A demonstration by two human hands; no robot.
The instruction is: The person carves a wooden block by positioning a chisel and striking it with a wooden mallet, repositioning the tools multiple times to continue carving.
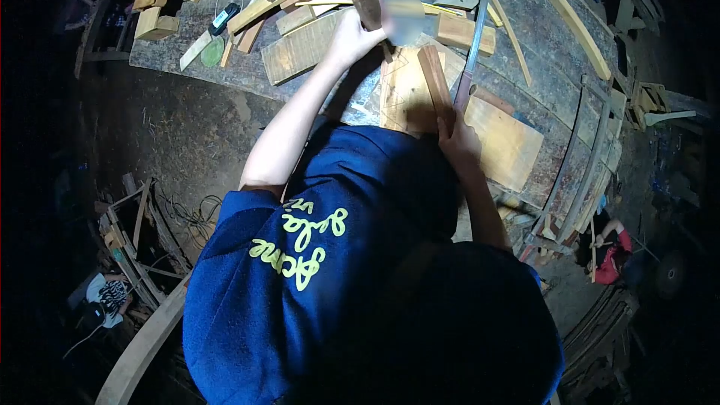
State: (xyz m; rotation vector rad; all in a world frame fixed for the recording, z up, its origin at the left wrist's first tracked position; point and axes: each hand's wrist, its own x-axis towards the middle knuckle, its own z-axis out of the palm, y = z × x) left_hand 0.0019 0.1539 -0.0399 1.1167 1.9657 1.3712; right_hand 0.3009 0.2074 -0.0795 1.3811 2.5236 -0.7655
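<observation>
My left hand [355, 39] is wrapped around a thick round brown wooden handle [367, 4], its flat end facing up. A narrow dark shaft [387, 52] shows below the fist, above the pale board, so it looks like a chisel. My right hand [459, 142] is closed around the lower end of a reddish-brown wooden stick [434, 77], which slants up over the board. The pale board [401, 94] lies flat in front of my body with pencil lines on it. Beside the stick lies a long narrow metal bar [474, 49].
Boards and offcuts [300, 49] lie across the worn workbench [555, 97]. A wide board [501, 142] sits right of my right hand. A dark marker-like tool [223, 19] and a green disc [212, 52] lie at left. A person in red [615, 256] is at far right.
</observation>
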